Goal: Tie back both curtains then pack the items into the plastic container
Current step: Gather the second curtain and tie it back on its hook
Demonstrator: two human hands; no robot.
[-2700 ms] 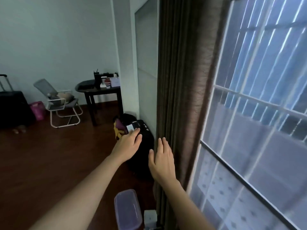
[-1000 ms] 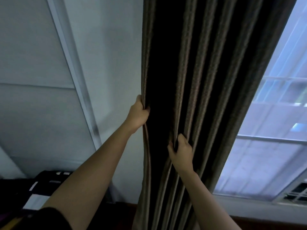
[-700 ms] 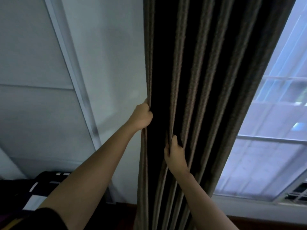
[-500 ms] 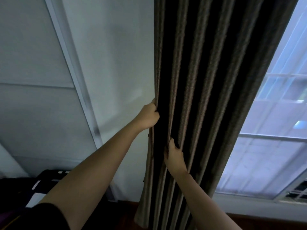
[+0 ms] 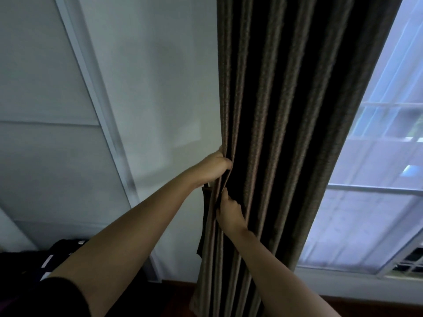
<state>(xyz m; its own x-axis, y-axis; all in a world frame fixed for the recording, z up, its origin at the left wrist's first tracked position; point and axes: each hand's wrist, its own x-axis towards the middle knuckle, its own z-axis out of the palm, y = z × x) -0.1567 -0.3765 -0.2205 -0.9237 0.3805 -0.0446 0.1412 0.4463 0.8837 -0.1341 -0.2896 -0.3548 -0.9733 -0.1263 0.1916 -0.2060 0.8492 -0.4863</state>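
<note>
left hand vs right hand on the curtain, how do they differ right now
The left hand sits higher, closed around the curtain's left edge next to the wall. The right hand sits lower, fingers pressed into the folds just below it. Both are bare and touch the same curtain.

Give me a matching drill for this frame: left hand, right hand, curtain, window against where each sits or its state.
Things:
1. left hand
2. right hand
3. curtain
4. window

Places or states:
A. far right, bright with daylight
B. gripping the curtain's left edge, the higher hand
C. hanging in dark vertical folds, centre
D. lower hand, fingers pinching a fold

Pairs: 1-B, 2-D, 3-C, 4-A
</note>
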